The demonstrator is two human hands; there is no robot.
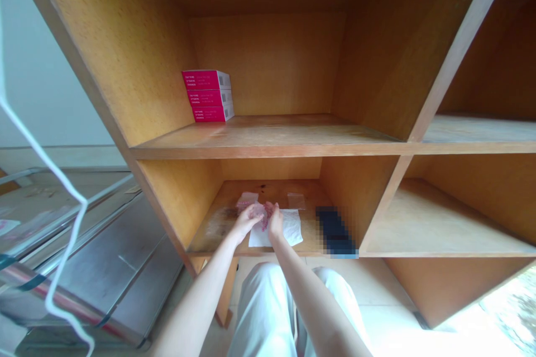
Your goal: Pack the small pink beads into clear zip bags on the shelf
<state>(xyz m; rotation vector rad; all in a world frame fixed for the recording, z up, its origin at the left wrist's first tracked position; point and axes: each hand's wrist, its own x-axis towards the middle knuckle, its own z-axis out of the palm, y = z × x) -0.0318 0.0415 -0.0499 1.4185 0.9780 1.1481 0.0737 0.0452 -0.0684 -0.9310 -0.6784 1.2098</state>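
My left hand [247, 222] is closed on a small clear plastic bag [258, 211], its fingers pinching the edge. Close beside it, my right hand [275, 224] is closed on a cluster of small pinkish-red pieces that look like beads [265, 220], partly hidden by my fingers. Both hands are over a white sheet [292, 226] on the lower shelf. Just behind my left hand lies another small clear bag with a pink band [248, 198]. A flat transparent bag [296, 201] rests behind the sheet on the right.
A dark, blurred-out object [337, 231] lies at the lower shelf's right. Three stacked pink-and-white boxes [206, 97] stand on the upper shelf [285, 131]. A wooden divider [385, 201] bounds the right. Left of the cabinet are a white cable [62, 178] and a metal-framed case [121, 268].
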